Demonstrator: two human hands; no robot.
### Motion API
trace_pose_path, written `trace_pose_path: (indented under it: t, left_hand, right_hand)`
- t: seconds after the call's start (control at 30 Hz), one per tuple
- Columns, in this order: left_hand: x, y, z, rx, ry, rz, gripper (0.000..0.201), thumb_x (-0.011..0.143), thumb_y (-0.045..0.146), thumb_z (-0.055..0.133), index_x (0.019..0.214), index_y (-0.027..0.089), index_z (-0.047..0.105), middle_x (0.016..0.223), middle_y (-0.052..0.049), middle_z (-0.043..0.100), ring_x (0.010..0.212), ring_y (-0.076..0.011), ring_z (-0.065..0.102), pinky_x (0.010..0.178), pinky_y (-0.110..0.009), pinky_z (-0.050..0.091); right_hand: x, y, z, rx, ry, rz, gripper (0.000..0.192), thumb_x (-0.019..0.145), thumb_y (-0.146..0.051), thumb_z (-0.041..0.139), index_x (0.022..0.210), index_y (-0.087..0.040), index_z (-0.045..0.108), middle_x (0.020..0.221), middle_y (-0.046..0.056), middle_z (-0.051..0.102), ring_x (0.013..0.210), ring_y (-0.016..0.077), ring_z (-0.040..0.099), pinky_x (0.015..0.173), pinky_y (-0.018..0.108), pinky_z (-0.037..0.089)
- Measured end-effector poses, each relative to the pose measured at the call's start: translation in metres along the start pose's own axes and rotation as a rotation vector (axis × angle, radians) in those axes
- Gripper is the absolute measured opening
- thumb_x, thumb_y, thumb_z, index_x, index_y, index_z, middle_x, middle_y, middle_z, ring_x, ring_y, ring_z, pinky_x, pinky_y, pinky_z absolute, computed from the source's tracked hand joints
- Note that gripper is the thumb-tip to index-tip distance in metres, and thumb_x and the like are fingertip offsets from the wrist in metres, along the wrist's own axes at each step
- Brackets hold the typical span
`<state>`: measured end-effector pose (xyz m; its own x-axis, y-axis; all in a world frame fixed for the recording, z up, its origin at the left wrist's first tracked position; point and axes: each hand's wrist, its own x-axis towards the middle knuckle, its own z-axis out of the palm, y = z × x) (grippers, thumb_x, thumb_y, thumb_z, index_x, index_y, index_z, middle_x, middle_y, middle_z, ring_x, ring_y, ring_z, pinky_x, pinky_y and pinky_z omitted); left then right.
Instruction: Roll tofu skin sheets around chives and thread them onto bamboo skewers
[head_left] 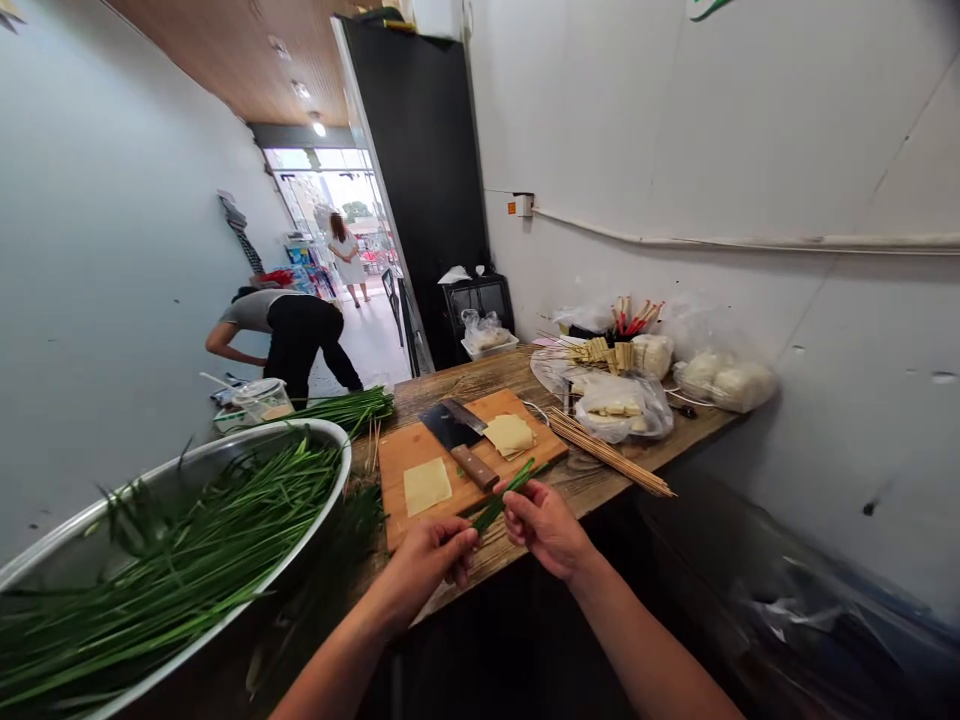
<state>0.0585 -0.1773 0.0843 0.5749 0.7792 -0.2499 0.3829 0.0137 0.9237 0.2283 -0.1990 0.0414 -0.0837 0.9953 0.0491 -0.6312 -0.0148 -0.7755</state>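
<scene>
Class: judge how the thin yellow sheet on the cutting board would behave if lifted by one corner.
The yellow sheet looks thin and flat, so probably floppy and light. It may tear easily. Lying flush on the cutting board, its edge could be hard to catch.

Left hand (429,556): bare, no glove, ring or watch seen. Right hand (545,523): bare, likewise unadorned. Both forearms uncovered up to the bottom frame edge; no sleeve, cuff or band in view. Fingernails short, unpainted. No other part of the body shows.
</scene>
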Motion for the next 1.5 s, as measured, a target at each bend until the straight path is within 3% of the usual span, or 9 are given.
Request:
trace_pose_path:
  t: [0.1, 0.23, 0.37, 0.5, 0.63, 0.8, 0.97, 1.23, 1.5]
  left_hand:
    - [-0.003, -0.014, 0.006, -0.122, -0.09, -0.06, 0.043, 0.07, 0.055, 0.058, 0.073, 0.012, 0.052, 0.062, 0.001, 0.055, 0.05, -0.0085, 0.05, 0.051, -0.02, 0.035]
    - [-0.004, -0.019, 0.008, -0.222, -0.144, -0.009, 0.044, 0.077, 0.055, 0.052, 0.088, 0.012, 0.054, 0.08, -0.003, 0.058, 0.062, -0.0106, 0.055, 0.054, -0.021, 0.038]
    - [0.003, -0.02, 0.007, -0.175, -0.085, -0.04, 0.048, 0.076, 0.058, 0.051, 0.079, 0.01, 0.054, 0.066, 0.0, 0.055, 0.05, -0.0068, 0.047, 0.048, -0.02, 0.032]
    - [0.007, -0.025, 0.006, -0.23, -0.109, -0.058, 0.046, 0.072, 0.057, 0.055, 0.079, 0.012, 0.052, 0.06, 0.003, 0.051, 0.045, -0.0055, 0.043, 0.043, -0.019, 0.027]
    - [0.007, -0.033, 0.004, -0.375, -0.158, -0.051, 0.043, 0.073, 0.054, 0.057, 0.08, 0.012, 0.051, 0.059, 0.003, 0.049, 0.045, -0.0053, 0.042, 0.043, -0.019, 0.029]
    - [0.006, -0.039, 0.001, -0.456, -0.188, -0.083, 0.041, 0.073, 0.051, 0.06, 0.081, 0.012, 0.053, 0.06, 0.002, 0.05, 0.046, -0.0058, 0.043, 0.043, -0.019, 0.029]
    - [0.005, -0.038, 0.002, -0.486, -0.2, -0.081, 0.043, 0.073, 0.051, 0.06, 0.085, 0.01, 0.054, 0.061, 0.002, 0.051, 0.047, -0.0058, 0.043, 0.044, -0.019, 0.029]
    - [0.005, -0.037, 0.004, -0.45, -0.205, -0.096, 0.041, 0.074, 0.049, 0.059, 0.085, 0.011, 0.053, 0.06, 0.003, 0.049, 0.044, -0.004, 0.039, 0.043, -0.018, 0.024]
    - [0.007, -0.037, 0.006, -0.442, -0.227, -0.082, 0.039, 0.075, 0.049, 0.057, 0.085, 0.012, 0.05, 0.061, 0.003, 0.048, 0.044, -0.0033, 0.037, 0.043, -0.017, 0.024]
  right_hand:
    - [-0.001, 0.015, -0.004, -0.081, 0.065, -0.002, 0.031, 0.066, -0.04, 0.071, 0.076, -0.015, 0.056, 0.048, -0.008, 0.045, 0.038, 0.003, 0.034, 0.036, 0.017, 0.025]
    - [-0.001, 0.028, -0.005, -0.194, 0.019, 0.049, 0.032, 0.067, -0.042, 0.069, 0.078, -0.014, 0.058, 0.05, -0.007, 0.049, 0.038, 0.0039, 0.038, 0.036, 0.017, 0.026]
    - [0.0, 0.034, -0.001, -0.292, 0.017, 0.051, 0.03, 0.067, -0.041, 0.069, 0.077, -0.013, 0.062, 0.05, -0.007, 0.047, 0.04, 0.0022, 0.034, 0.039, 0.017, 0.024]
    - [0.002, 0.035, 0.002, -0.399, 0.044, 0.026, 0.029, 0.069, -0.041, 0.068, 0.071, -0.012, 0.063, 0.058, -0.002, 0.053, 0.051, 0.0064, 0.045, 0.048, 0.019, 0.035]
    - [0.004, 0.034, -0.007, -0.464, 0.054, -0.011, 0.037, 0.074, -0.042, 0.062, 0.098, -0.014, 0.063, 0.069, 0.0, 0.059, 0.058, 0.0094, 0.051, 0.052, 0.021, 0.04]
    - [0.007, 0.028, -0.023, -0.544, 0.077, -0.318, 0.049, 0.084, -0.031, 0.047, 0.132, -0.024, 0.04, 0.116, 0.007, 0.056, 0.098, 0.0171, 0.055, 0.076, 0.029, 0.048]
    - [0.003, 0.033, -0.023, -0.752, -0.076, -0.334, 0.052, 0.079, -0.013, 0.038, 0.129, -0.026, 0.045, 0.123, 0.005, 0.054, 0.11, 0.0189, 0.051, 0.092, 0.038, 0.043]
    - [0.005, 0.041, -0.026, -0.689, -0.013, -0.401, 0.066, 0.074, -0.007, 0.039, 0.137, -0.026, 0.03, 0.124, 0.007, 0.053, 0.109, 0.017, 0.053, 0.089, 0.036, 0.047]
    - [0.0, 0.037, -0.023, -0.829, -0.037, -0.41, 0.062, 0.072, -0.006, 0.038, 0.13, -0.025, 0.042, 0.123, 0.006, 0.054, 0.109, 0.0175, 0.053, 0.091, 0.037, 0.046]
